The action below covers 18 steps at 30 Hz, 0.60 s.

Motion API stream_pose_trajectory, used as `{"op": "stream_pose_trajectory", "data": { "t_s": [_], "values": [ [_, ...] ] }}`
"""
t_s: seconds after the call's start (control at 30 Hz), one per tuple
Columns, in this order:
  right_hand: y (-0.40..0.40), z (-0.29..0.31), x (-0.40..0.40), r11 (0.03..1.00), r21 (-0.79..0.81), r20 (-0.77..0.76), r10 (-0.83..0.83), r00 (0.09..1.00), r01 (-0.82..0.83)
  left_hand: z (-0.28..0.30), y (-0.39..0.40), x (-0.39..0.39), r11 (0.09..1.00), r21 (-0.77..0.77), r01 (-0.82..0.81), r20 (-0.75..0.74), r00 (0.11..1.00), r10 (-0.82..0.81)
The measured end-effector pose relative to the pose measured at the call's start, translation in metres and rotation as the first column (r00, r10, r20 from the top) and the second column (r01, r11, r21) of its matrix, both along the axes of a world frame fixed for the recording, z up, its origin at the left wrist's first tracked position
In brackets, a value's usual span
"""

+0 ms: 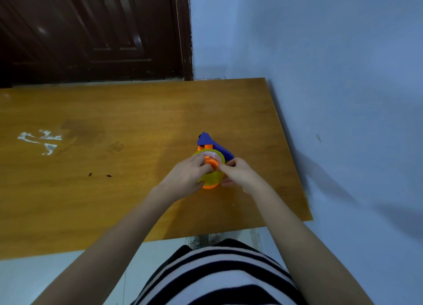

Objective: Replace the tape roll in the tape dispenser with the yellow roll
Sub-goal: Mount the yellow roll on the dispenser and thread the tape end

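The tape dispenser (214, 145) is blue with orange parts and lies on the wooden table (114, 167) near its right side. A yellow tape roll (211, 177) sits around the orange hub (212, 162) of the dispenser. My left hand (187, 177) curls round the left side of the yellow roll, thumb by the hub. My right hand (238, 173) pinches at the roll's right edge next to the hub, fingers curled under the dispenser. The lower part of the dispenser is hidden by both hands.
A blue wall (343, 98) runs close along the table's right edge. A dark wooden door (91, 30) stands behind the table. White smears (41, 142) and two small dark specks (98, 174) mark the tabletop on the left.
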State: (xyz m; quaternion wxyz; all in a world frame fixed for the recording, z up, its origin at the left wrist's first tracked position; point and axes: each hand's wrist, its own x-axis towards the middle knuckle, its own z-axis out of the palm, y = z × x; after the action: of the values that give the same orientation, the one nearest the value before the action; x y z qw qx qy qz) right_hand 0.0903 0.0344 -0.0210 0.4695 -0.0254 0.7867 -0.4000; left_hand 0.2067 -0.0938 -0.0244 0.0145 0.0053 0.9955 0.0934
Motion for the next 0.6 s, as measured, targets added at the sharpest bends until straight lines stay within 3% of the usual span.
{"op": "stream_pose_trajectory", "data": {
  "t_s": [0.1,0.33,0.6],
  "values": [
    [0.0,-0.001,0.002,0.999,-0.012,0.052,-0.04,0.998,0.04,-0.002,0.004,0.013,0.998,-0.037,-0.06,-0.097,0.994,0.056],
    [0.001,-0.004,0.013,0.993,-0.014,0.164,-0.109,0.98,0.113,-0.029,0.017,0.035,0.991,0.038,-0.131,-0.256,0.957,0.136],
    [0.001,-0.017,0.02,0.993,0.031,0.165,-0.114,0.98,0.111,-0.038,0.012,0.033,0.996,0.003,-0.085,-0.244,0.966,0.083]
  ]
}}
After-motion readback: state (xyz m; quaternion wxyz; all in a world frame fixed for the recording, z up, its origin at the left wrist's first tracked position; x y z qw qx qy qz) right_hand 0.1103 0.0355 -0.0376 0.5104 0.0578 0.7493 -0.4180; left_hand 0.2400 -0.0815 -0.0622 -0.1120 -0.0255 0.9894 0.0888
